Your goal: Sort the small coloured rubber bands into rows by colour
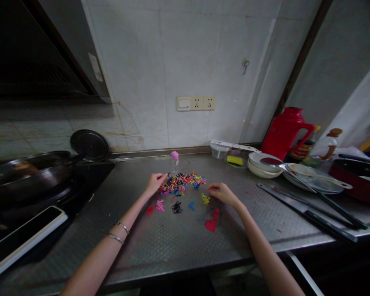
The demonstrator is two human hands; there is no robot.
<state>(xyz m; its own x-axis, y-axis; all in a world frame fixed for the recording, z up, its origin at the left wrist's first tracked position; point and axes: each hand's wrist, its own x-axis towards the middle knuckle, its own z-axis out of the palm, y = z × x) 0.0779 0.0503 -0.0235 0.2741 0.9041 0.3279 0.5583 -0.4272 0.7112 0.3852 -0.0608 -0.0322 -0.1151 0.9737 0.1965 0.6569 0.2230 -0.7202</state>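
A heap of small coloured elastic bands (181, 183) lies on the steel counter (172, 238). In front of it sit little sorted clusters: red (149, 210), pink (159, 204), black (176, 207), blue (191, 205), yellow (205, 199) and a bigger red one (211, 222). My left hand (155, 183) rests at the heap's left edge, fingers curled in a pinch. My right hand (222, 192) hovers right of the yellow cluster, fingers curled together. What either hand pinches is too small to see. A small clear bottle with a pink cap (174, 161) stands behind the heap.
A dark wok (27, 172) and a lid (90, 144) sit on the stove at left, with a phone (24, 236) near the front. At right are stacked bowls (263, 164), a red thermos (285, 131), a long knife (305, 211) and a ladle (314, 172).
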